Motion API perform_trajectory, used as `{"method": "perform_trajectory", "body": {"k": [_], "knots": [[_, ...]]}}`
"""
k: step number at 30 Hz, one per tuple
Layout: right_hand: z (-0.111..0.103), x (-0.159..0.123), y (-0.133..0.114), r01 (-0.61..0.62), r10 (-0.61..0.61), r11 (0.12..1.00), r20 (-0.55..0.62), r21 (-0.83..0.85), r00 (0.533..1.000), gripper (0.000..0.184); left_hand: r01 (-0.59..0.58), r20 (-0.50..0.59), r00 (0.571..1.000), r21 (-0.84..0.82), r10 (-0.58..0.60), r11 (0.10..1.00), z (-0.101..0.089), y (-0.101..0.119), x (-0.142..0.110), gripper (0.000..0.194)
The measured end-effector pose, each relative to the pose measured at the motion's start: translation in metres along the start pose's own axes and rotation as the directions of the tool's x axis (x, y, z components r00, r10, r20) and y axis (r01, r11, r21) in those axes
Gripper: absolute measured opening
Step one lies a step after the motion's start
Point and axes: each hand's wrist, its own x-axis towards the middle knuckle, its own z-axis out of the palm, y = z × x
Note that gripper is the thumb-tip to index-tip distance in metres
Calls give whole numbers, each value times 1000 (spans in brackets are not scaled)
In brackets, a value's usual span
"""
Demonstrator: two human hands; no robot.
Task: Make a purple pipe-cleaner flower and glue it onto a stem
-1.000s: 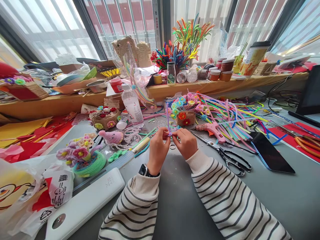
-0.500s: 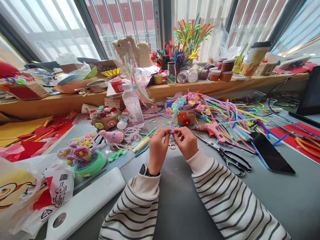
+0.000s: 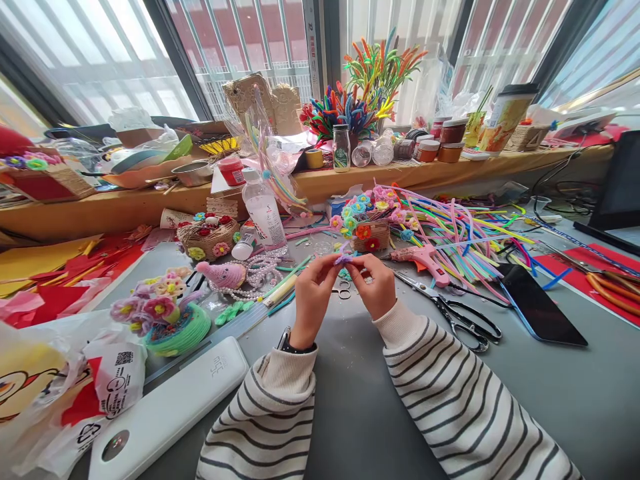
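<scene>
Purple fuzzy stem (image 3: pixel 345 259), on the near side of the flower basket (image 3: pixel 383 235), is pinched by left hand (image 3: pixel 314 291) and right hand (image 3: pixel 373 287); it seems partly bent, a tip left loose, though fingers hide much.

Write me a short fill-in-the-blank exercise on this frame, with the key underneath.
1. The small fuzzy piece pinched between the left hand and the right hand is coloured ____.
2. The watch is worn on the ____ wrist.
3. The glue gun is coloured ____.
4. The large scissors lie between the right hand and a flat, dark-screened ____.

Missing words: purple; left; pink; phone.
</scene>
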Motion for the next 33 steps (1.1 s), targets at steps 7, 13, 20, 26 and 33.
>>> {"method": "perform_trajectory", "body": {"k": [7,13,20,26,33], "knots": [[-1,-1,2,81,-82,994,-3,-79,997,16,-236,-13,967,348,256,908,-1,5,-2,19],[-1,-2,6,195,-200,959,-5,-204,980,20,-218,18,975,287,223,933,0,5,-3,23],[0,-2,9,228,-229,946,23,-232,973,20,-221,5,971,402,239,889,0,1,-2,21],[0,-4,9,217,-224,931,12,-292,975,19,-262,8,959,412,284,873,0,-3,-3,18],[0,-4,6,217,-217,945,29,-246,976,19,-214,9,974,337,225,917,0,3,-3,18]]}}
